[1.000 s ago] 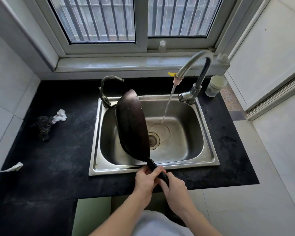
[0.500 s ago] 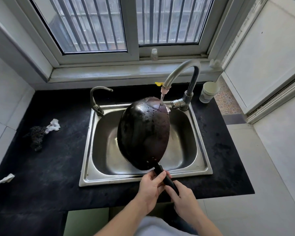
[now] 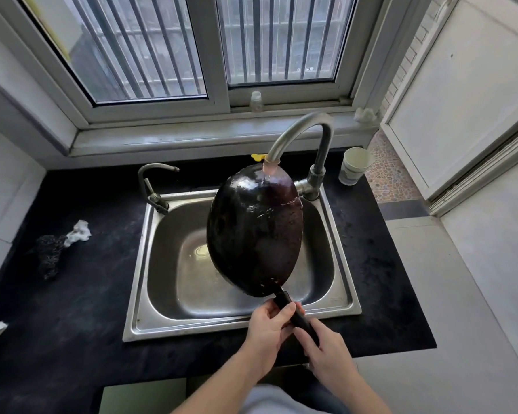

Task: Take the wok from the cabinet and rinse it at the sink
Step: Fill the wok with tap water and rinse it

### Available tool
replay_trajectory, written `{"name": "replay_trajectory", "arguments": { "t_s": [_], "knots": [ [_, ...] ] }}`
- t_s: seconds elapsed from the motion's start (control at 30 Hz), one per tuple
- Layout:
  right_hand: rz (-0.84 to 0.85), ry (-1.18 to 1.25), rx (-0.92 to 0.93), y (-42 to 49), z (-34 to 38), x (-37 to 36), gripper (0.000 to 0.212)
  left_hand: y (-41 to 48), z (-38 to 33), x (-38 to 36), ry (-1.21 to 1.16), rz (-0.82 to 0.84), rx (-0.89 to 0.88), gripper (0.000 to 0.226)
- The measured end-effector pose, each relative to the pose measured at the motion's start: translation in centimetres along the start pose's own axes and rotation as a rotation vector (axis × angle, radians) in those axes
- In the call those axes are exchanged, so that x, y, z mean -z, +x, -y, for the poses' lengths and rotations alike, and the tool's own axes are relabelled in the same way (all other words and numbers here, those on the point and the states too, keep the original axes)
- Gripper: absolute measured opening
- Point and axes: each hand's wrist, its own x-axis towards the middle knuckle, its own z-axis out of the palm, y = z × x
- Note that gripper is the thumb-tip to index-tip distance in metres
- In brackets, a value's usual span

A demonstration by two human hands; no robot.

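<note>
A dark round wok (image 3: 253, 231) is held tilted over the steel sink (image 3: 150, 264), its wet underside turned toward me. Its far rim sits right under the spout of the tall curved faucet (image 3: 304, 130), and water runs down the wok's back. Both hands grip the black handle (image 3: 293, 313) at the sink's front edge: my left hand (image 3: 266, 330) nearer the pan, my right hand (image 3: 326, 354) lower down the handle. The inside of the wok is hidden.
The sink is set in a black countertop (image 3: 72, 309). A smaller second tap (image 3: 151, 186) stands at the sink's back left. A white paper cup (image 3: 353, 165) sits right of the faucet. A dark scouring pad (image 3: 50, 255) and crumpled tissue (image 3: 80, 231) lie at left.
The wok has turned from edge-on in the basin to underside up and moved right under the running faucet. Both hands kept hold of the handle.
</note>
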Motion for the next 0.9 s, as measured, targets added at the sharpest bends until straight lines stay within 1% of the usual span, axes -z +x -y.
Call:
{"name": "replay_trajectory", "arguments": {
  "t_s": [0.27,0.37,0.47,0.67,0.9],
  "knots": [
    [-0.033,0.019,0.007,1.0,0.2,1.4,0.012,1.0,-0.5,-1.9,0.044,-0.011,-0.012,0.024],
    [-0.015,0.047,0.009,1.7,0.3,1.8,0.012,1.2,-1.0,-2.5,0.052,-0.026,-0.029,0.019],
    [0.007,0.052,0.027,2.5,0.5,2.3,0.020,1.5,-1.6,-3.0,0.072,-0.041,-0.054,0.012],
    [0.144,0.155,-0.027,4.5,1.7,2.6,0.022,2.4,-2.7,-3.0,0.056,-0.147,-0.087,0.016],
    [0.283,0.175,-0.007,7.2,3.7,3.2,0.026,3.4,-4.2,-2.9,0.040,-0.265,-0.121,0.020]
  ]
}}
